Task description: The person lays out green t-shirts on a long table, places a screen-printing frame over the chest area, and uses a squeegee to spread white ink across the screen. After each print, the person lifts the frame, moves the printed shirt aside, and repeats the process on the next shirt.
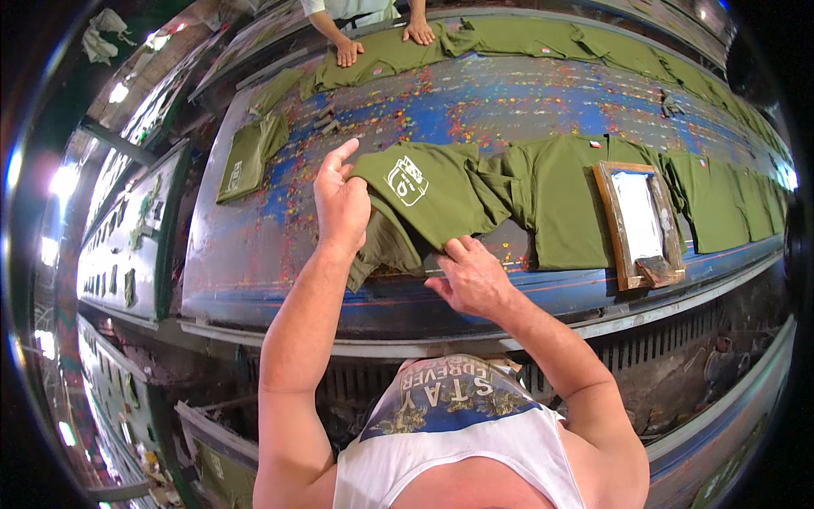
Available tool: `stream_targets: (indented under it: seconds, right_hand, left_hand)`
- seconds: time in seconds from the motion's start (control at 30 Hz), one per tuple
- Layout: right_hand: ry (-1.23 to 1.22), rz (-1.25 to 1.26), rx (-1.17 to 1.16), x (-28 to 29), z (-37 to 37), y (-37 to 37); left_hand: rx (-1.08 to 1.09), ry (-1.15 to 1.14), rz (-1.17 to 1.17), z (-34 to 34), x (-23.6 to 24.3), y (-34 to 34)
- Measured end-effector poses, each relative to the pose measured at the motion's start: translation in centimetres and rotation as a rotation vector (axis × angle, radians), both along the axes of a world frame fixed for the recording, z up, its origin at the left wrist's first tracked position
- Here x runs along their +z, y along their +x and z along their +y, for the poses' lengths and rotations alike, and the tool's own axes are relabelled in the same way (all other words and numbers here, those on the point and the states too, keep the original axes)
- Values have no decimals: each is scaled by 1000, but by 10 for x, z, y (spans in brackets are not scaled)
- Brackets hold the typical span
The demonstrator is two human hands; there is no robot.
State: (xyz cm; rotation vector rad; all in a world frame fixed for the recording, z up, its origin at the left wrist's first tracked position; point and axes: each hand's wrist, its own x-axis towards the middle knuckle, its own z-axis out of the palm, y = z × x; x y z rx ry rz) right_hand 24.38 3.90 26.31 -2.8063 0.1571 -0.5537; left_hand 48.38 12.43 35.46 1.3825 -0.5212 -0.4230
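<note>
An olive green T-shirt [434, 188] with a white printed design lies partly lifted off the long table [229, 263] in front of me. My left hand [342, 204] is closed on its left edge, the index finger pointing up and away. At the shirt's near edge, my right hand [469, 273] pinches the cloth between thumb and fingers. Beneath the raised part, a fold of the same green cloth hangs toward the table's near side. To the right, another green T-shirt [566, 204] lies flat, with a wooden-framed printing screen [606, 229] over its right part.
A wooden-handled squeegee [660, 271] rests on the screen's near end. Folded green shirts [246, 165] lie at the table's left. Across the table, a co-worker's two hands [349, 53] press on a row of green shirts [526, 38]. Paint specks cover the table's middle.
</note>
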Motion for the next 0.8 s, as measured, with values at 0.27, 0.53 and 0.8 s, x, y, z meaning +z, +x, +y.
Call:
stream_targets:
  seconds: [0.27, 0.53, 0.8]
  right_hand:
    - [-128, -215, -224, -12, 48, 86]
    - [-112, -472, 42, 94, 76, 134]
    - [-72, -518, -82, 199, 77, 224]
  left_hand:
    - [-71, -143, 206, 12, 3, 54]
    - [27, -182, -260, 114, 32, 216]
    - [-209, -38, -431, 193, 101, 317]
